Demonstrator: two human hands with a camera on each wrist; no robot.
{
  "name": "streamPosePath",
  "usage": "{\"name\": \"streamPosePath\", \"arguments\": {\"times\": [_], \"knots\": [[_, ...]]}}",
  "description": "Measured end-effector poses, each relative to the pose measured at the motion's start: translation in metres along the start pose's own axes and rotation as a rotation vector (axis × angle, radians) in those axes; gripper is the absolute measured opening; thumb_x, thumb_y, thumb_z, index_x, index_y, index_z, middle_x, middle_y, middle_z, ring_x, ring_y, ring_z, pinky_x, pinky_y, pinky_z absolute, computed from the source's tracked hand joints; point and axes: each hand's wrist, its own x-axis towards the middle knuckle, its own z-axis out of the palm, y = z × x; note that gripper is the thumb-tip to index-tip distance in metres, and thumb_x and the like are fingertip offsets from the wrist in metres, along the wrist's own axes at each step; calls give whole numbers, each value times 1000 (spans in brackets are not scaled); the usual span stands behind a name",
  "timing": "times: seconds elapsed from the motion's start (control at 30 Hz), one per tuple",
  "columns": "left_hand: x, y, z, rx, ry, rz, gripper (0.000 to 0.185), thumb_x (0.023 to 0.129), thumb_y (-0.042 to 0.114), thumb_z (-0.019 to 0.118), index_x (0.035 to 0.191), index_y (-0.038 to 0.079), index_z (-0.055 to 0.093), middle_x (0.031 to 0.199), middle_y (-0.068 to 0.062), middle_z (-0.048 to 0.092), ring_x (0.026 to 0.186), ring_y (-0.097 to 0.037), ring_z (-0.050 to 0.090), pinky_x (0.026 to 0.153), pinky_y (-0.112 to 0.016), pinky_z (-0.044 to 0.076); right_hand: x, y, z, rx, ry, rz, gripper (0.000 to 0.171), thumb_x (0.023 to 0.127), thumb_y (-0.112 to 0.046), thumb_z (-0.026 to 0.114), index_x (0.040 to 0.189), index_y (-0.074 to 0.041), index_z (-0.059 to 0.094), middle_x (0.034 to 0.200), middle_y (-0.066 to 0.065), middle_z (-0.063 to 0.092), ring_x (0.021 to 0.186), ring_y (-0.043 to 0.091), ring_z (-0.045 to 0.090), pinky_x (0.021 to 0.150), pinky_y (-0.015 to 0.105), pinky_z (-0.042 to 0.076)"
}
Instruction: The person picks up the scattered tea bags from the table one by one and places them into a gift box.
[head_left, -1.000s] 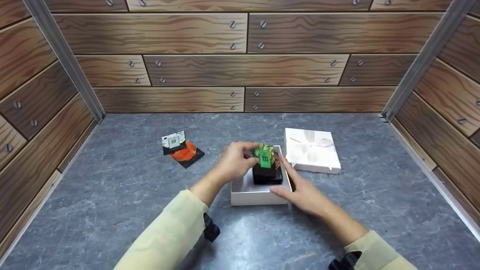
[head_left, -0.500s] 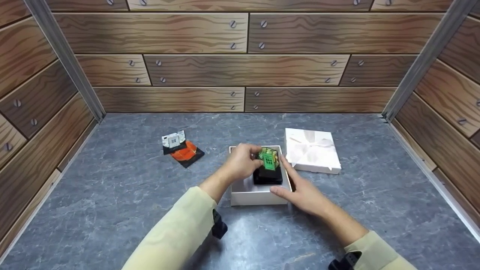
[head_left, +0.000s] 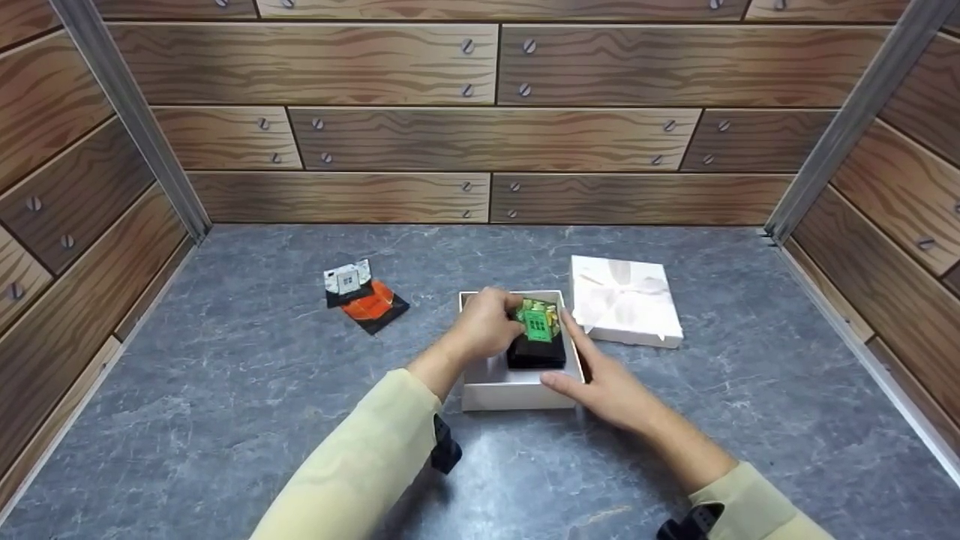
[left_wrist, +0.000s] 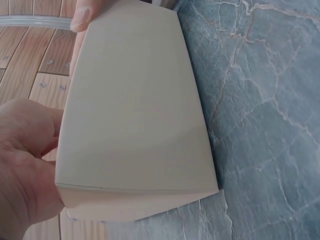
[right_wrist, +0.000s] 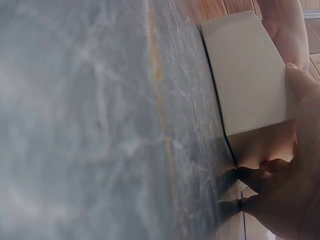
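Observation:
In the head view an uncovered white box point(head_left: 517, 397) stands at the middle of the table. My left hand point(head_left: 486, 324) reaches over its left wall and pinches the left edge of a flat black sachet with a green label point(head_left: 538, 325). That sachet lies on other black sachets point(head_left: 536, 360) in the box, mostly covered by it. My right hand point(head_left: 611, 386) holds the box's right front corner, thumb at the front rim and fingers along the right wall. Both wrist views show the box's plain outer walls point(left_wrist: 130, 100); its contents are hidden there.
A white lid point(head_left: 626, 300) with a pale ribbon bow lies just right of the box. On the left, a white-and-black sachet point(head_left: 348, 282) overlaps an orange-and-black sachet point(head_left: 377, 307). Wood-patterned panels point(head_left: 390, 135) enclose the table at the back and sides.
My left hand has moved a little right and down with the green-labelled sachet, which now sits squarely over the others. The right hand and box have stayed put.

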Motion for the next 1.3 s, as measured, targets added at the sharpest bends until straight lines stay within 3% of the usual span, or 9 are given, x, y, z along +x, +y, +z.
{"name": "streamPosePath", "arguments": {"times": [0.23, 0.67, 1.1, 1.2, 1.3], "knots": [[0, 3, 0, 8, 2, -39, 42, 92, -2, 75, 134, -1, 71, 125, -14, 75, 114, -24, 67, 108, -38, 51, 0, -1, -1, -15, 8, 13, 99, 96, -57, 72, 172, -32, 14, 163, 28, 39, 138, 51, 50, 114, 68, 37], [-2, 5, -3, 41, 1, -38, 47, 90, 2, 79, 136, 0, 70, 124, -13, 74, 113, -25, 66, 106, -39, 51, 0, 1, 0, -24, 2, 8, 101, 96, -58, 72, 172, -33, 11, 164, 28, 37, 137, 53, 50, 113, 70, 38], [-13, 7, -20, 5, -6, -58, 53, 92, 5, 80, 142, -1, 64, 138, -17, 68, 130, -33, 62, 112, -45, 48, 0, 0, -1, -38, 4, 5, 101, 97, -59, 71, 172, -33, 10, 162, 32, 38, 136, 57, 49, 112, 72, 36], [-17, 9, -29, -20, -8, -67, 54, 94, 8, 79, 146, 3, 62, 143, -18, 65, 130, -34, 62, 108, -44, 52, 0, 0, 0, -37, 3, 6, 100, 97, -59, 71, 172, -33, 10, 161, 32, 38, 137, 57, 48, 113, 73, 35], [-23, 7, -40, -88, 8, -71, 56, 96, 10, 78, 149, 5, 60, 145, -19, 63, 121, -30, 68, 95, -39, 59, 0, 0, 0, -39, -2, 14, 101, 96, -60, 70, 172, -34, 9, 163, 31, 36, 139, 58, 46, 114, 74, 33]]}}
